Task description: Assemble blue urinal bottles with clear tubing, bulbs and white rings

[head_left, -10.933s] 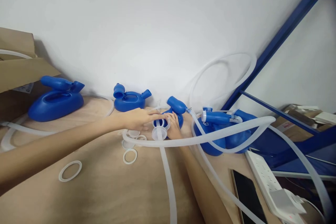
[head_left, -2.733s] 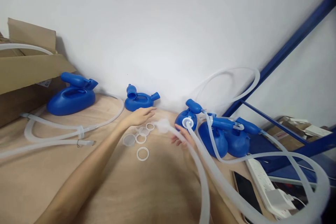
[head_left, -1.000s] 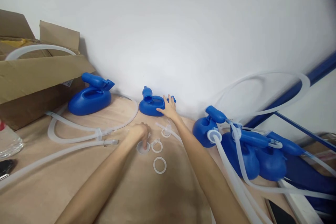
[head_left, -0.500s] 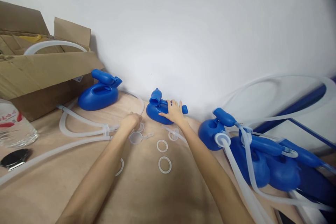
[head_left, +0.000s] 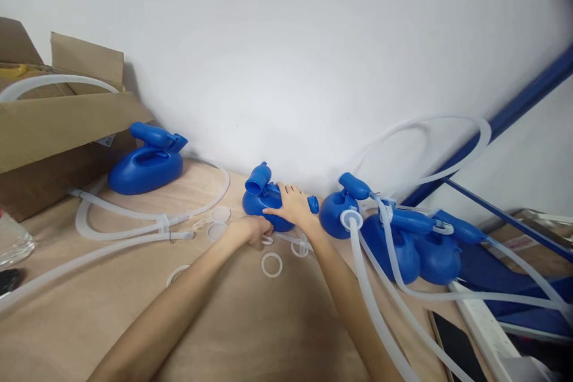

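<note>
A blue plastic urinal bottle (head_left: 253, 206) lies on its side in front of me, its blue neck piece with an open mouth tilted up at the left. My right hand (head_left: 293, 208) grips its body from above, thumb on the near side. Close to the thumb, my left hand (head_left: 256, 231) has its fingers closed at the edge of a white sealing ring (head_left: 267, 241), partly hidden by them. Another white ring (head_left: 271, 265) lies flat just nearer to me. Beneath my right wrist is a translucent cap (head_left: 301, 246) with a strap running to the bottle.
Translucent caps (head_left: 217, 231) and a hose (head_left: 120, 245) lie to the left. Behind them are another blue urinal bottle (head_left: 145, 173) and a cardboard box (head_left: 67, 131). Several bottles with hoses crowd the right, near a black phone (head_left: 456, 343). A white wall (head_left: 286, 71) rises behind.
My left hand has moved right, from beside the translucent caps to the white ring by the bottle. The held bottle has come slightly nearer. My view has turned right.
</note>
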### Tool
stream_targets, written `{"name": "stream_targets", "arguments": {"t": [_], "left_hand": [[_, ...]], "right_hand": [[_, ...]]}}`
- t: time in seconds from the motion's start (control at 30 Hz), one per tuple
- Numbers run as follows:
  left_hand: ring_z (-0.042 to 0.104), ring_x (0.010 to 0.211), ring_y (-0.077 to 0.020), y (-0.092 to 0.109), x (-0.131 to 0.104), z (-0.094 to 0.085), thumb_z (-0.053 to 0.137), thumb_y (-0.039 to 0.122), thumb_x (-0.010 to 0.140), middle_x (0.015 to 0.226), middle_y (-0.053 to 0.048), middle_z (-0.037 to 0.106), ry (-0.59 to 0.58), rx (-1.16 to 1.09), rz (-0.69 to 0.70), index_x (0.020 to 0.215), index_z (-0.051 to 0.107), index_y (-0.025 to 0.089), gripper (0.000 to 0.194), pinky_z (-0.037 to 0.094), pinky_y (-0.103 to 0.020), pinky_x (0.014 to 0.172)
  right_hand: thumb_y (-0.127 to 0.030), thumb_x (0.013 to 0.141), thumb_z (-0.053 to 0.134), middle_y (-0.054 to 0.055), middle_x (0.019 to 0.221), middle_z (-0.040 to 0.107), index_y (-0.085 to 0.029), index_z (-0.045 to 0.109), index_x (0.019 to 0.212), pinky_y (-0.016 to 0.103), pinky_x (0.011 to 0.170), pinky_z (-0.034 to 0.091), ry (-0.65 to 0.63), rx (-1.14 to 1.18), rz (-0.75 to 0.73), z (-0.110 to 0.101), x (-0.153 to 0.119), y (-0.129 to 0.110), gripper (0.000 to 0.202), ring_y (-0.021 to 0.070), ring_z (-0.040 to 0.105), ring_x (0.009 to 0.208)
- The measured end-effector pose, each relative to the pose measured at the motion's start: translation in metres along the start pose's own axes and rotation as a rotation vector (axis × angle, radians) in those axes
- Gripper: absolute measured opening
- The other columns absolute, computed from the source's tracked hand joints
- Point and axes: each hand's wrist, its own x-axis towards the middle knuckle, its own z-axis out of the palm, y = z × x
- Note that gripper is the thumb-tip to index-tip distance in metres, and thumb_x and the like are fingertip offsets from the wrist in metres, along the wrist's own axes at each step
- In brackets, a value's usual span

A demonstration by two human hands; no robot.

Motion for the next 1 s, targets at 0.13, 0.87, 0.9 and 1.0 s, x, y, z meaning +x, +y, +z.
{"name": "stream_targets", "arguments": {"t": [0.13,0.87,0.9,1.0], "left_hand": [[0.070,0.082,-0.0193,-0.018,-0.030,-0.031,0.059,0.018,0.084,0.088,-0.002,0.075,0.080,-0.094,0.090,0.097,0.073,0.023,0.020,0.052,-0.025,0.073],[0.061,0.128,-0.0247,-0.023,0.018,0.000,0.023,0.032,0.105,0.135,-0.012,0.067,1.335,-0.741,-0.231,0.132,0.062,0.017,0.050,0.049,-0.040,0.109],[0.060,0.130,-0.0251,-0.021,0.019,0.002,0.022,0.034,0.106,0.138,-0.012,0.065,1.341,-0.742,-0.224,0.135,0.060,0.017,0.050,0.048,-0.041,0.111],[0.056,0.134,-0.0268,-0.017,0.019,0.006,0.032,0.041,0.106,0.143,-0.015,0.060,1.365,-0.653,-0.153,0.142,0.053,0.017,0.048,0.044,-0.044,0.115]], "right_hand": [[-0.071,0.090,0.060,0.022,0.137,0.063,-0.013,0.045,0.151,0.047,0.104,0.043,0.003,-0.018,0.000,0.001,-0.007,0.001,0.086,0.0365,0.052,0.131],[-0.076,0.094,0.046,0.016,0.129,0.064,-0.023,0.063,0.125,0.040,0.088,0.052,0.153,0.207,0.124,0.007,-0.004,-0.020,0.064,0.0321,0.062,0.120],[-0.076,0.094,0.048,0.016,0.135,0.061,-0.023,0.063,0.126,0.040,0.089,0.052,0.171,0.216,0.124,0.007,-0.004,-0.021,0.063,0.0325,0.060,0.124],[-0.070,0.096,0.051,0.017,0.138,0.061,-0.021,0.062,0.126,0.041,0.094,0.051,0.169,0.246,0.104,0.006,-0.003,-0.020,0.059,0.0319,0.059,0.128]]}}
